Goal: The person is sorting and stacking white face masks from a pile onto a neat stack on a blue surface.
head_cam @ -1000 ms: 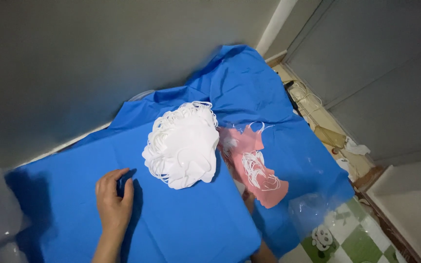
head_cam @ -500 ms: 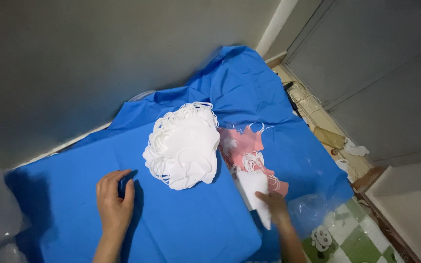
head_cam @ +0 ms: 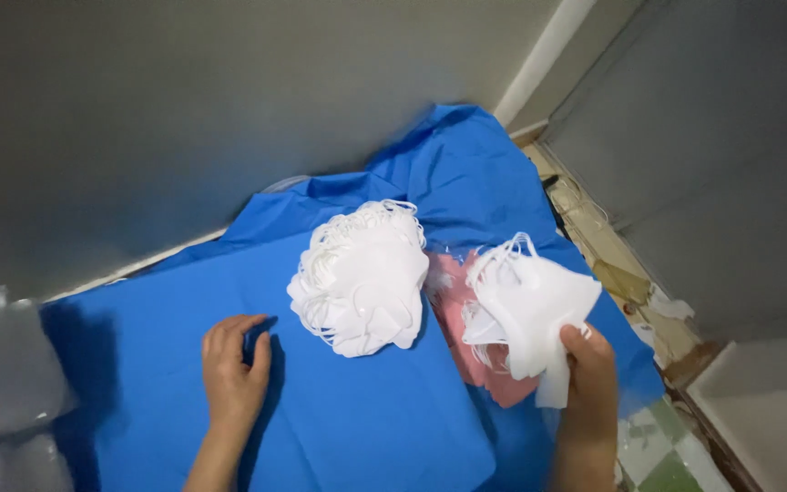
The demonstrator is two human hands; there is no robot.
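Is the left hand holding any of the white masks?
No, the left hand lies flat on the blue cloth, apart from the pile of white masks; only the right hand grips a bunch of masks.

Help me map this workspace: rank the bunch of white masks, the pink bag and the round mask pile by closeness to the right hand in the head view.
1. Bunch of white masks, gripped in right hand.
2. Pink bag, just left, beneath.
3. Round mask pile, farther left.

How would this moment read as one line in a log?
left hand: flat on blue cloth | right hand: holding bunch of white masks | mask pile: on cloth, between hands
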